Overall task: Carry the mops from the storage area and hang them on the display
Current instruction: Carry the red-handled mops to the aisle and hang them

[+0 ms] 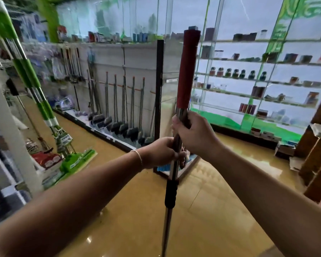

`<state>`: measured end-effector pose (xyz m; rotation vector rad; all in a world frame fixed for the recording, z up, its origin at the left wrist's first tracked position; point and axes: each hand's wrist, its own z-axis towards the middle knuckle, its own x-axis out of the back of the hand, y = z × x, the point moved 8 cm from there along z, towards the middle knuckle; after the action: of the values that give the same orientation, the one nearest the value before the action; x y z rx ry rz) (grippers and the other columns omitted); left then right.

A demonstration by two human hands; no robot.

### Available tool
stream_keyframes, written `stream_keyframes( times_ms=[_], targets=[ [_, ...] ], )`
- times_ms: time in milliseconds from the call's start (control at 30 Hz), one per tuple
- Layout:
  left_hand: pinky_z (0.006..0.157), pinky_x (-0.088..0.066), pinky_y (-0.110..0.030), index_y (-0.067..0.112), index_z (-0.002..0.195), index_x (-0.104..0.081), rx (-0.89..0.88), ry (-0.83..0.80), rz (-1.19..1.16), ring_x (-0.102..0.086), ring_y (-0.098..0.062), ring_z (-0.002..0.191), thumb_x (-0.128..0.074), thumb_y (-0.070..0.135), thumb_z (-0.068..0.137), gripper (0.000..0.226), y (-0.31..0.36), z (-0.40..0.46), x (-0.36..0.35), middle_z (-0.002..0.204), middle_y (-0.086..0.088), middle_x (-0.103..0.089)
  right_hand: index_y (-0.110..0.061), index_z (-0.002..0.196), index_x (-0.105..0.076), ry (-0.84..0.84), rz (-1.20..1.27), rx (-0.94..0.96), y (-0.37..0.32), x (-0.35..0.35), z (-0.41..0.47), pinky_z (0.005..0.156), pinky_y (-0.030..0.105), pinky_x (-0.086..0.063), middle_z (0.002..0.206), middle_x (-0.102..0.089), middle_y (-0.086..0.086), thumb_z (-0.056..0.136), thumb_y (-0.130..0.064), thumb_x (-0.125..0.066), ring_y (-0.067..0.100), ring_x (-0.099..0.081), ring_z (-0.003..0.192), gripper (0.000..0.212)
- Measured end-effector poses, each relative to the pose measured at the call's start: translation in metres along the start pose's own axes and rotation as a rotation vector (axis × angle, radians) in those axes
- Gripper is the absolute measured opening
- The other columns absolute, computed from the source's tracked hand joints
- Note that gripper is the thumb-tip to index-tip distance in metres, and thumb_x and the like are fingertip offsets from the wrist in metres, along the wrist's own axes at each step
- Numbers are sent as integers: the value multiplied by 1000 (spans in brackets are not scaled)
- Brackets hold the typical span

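Observation:
I hold one mop upright in front of me by its steel pole [170,217]. Its top end is a red grip [188,71], and a black collar sits lower on the pole. My right hand [195,135] grips the pole just under the red grip. My left hand [160,152] grips it directly below. The mop's head is out of view beneath the frame. Ahead stands the display wall [141,58], where several mops [124,115] hang in a row with their dark heads near the floor.
Green-handled flat mops [44,110] lean against a white shelf unit at the left. A black post [158,89] ends the display wall. Glass shelves [258,82] with small goods fill the right, wooden steps [317,145] stand far right, and glossy tan floor lies between.

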<state>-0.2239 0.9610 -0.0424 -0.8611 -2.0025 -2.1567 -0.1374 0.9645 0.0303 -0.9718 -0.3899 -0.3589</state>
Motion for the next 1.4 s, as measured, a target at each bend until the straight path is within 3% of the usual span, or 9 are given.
stream_keyframes(
  times_ms=[233,333,433,600,700,967,1100,1300,1400],
  targets=[
    [72,-53,-22,-2,115,-57,12,-20,-42,-66,-22,99,-56,8,94,23,-42,70,28,109,-19,-65,-24,84,-60,-3,4,-36,46,-36,55,77,51,-57,82,-70,8,96,-39,-59,27,-68,79,19],
    [71,-54,-21,0,115,-58,2,-35,-44,-68,-22,99,-58,12,94,24,-66,107,47,108,-17,-67,-18,84,-64,9,-1,-75,69,-55,87,76,53,-56,81,-71,11,92,-43,-59,30,-69,79,27],
    [71,-55,-16,1,115,-60,-17,-45,-75,-68,-23,102,-61,11,93,24,-86,144,72,108,-16,-68,-17,84,-66,-23,-32,-93,86,-76,125,79,53,-57,82,-72,10,96,-33,-61,28,-70,80,21],
    [90,-55,-35,12,107,-64,-30,-139,-41,-69,-20,99,-64,21,91,18,-104,200,126,103,-8,-70,-21,85,-64,-55,-88,-114,98,-109,196,82,49,-57,86,-73,4,97,-30,-61,21,-71,83,15],
    [80,-55,-29,9,107,-66,-44,-166,-66,-68,-17,91,-63,22,92,20,-109,227,160,101,-10,-70,-19,88,-67,-41,-108,-104,103,-124,234,83,45,-57,86,-74,0,97,-32,-61,18,-70,83,16],
    [95,-53,-45,-7,109,-62,-78,-7,-309,-64,-38,105,-63,16,91,29,-145,277,227,108,-24,-67,-23,90,-65,-52,-70,-58,120,-177,310,83,49,-57,90,-73,1,96,-38,-62,21,-71,88,16],
    [85,-55,-30,-7,108,-63,-104,90,-312,-66,-28,98,-60,11,92,24,-146,306,260,107,-23,-67,-23,97,-64,-61,-5,2,123,-193,348,74,28,-54,96,-71,-3,98,-35,-59,9,-68,86,14],
    [93,-51,-36,-4,107,-63,-58,179,-263,-67,-24,103,-61,14,91,24,-161,366,308,106,-16,-69,-20,96,-66,-104,92,47,154,-219,422,88,44,-56,96,-72,6,97,-40,-61,21,-69,93,20],
    [97,-50,-40,0,105,-64,-38,211,-221,-67,-22,101,-61,15,91,21,-175,404,328,104,-14,-70,-15,96,-66,-146,157,60,176,-236,462,83,35,-56,97,-71,15,97,-43,-56,26,-69,92,30]
  ],
)
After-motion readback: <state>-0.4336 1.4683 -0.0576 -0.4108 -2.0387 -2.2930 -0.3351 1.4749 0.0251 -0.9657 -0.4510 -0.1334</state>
